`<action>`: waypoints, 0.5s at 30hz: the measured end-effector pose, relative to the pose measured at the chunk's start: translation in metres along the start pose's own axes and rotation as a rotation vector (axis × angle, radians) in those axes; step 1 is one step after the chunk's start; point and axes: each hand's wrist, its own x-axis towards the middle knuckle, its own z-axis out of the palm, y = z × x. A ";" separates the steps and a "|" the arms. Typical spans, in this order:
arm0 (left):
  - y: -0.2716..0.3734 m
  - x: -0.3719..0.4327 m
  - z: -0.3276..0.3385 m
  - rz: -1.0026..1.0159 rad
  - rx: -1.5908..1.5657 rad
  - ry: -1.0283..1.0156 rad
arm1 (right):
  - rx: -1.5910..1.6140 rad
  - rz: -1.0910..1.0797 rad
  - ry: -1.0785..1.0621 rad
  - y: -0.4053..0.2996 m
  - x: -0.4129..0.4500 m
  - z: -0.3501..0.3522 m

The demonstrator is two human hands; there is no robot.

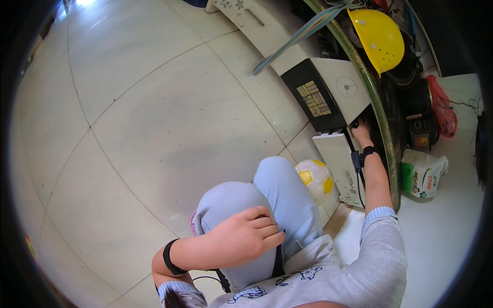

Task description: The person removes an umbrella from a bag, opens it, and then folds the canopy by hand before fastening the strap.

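My left hand (252,235) rests over my bent knee with its fingers curled under. Its palm faces away from view, so whether it holds anything is hidden. My right hand (361,131) reaches into a dark opening of the low white cabinet (339,82), just under the green-edged top (379,104). A small black thing (354,124) shows at its fingers; whether they grip it I cannot make out. Around each wrist is a black band. A black cable (359,184) hangs from a connector by the right one.
A white and yellow ball (316,179) lies between my leg and a cabinet door (337,158). On the cabinet top are a yellow hard hat (379,40), a red plastic bag (443,109) and a tissue pack (423,175). A blue-grey strap (296,40) hangs over the edge. Pale tiles (165,115) cover the floor.
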 end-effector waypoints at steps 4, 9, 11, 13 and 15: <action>0.001 0.004 -0.004 0.010 0.010 -0.026 | 0.000 0.043 -0.272 0.017 0.006 0.002; 0.003 0.011 -0.012 0.038 0.046 -0.078 | 0.064 -0.032 -0.267 0.034 -0.005 0.012; 0.005 0.015 -0.019 0.029 0.040 -0.133 | 0.046 -0.002 -0.242 0.033 -0.007 0.016; 0.007 0.019 -0.023 0.013 0.041 -0.187 | 0.003 0.050 -0.212 0.022 -0.004 0.017; 0.009 0.021 -0.024 0.016 0.030 -0.209 | 0.008 0.070 -0.273 0.018 0.003 0.017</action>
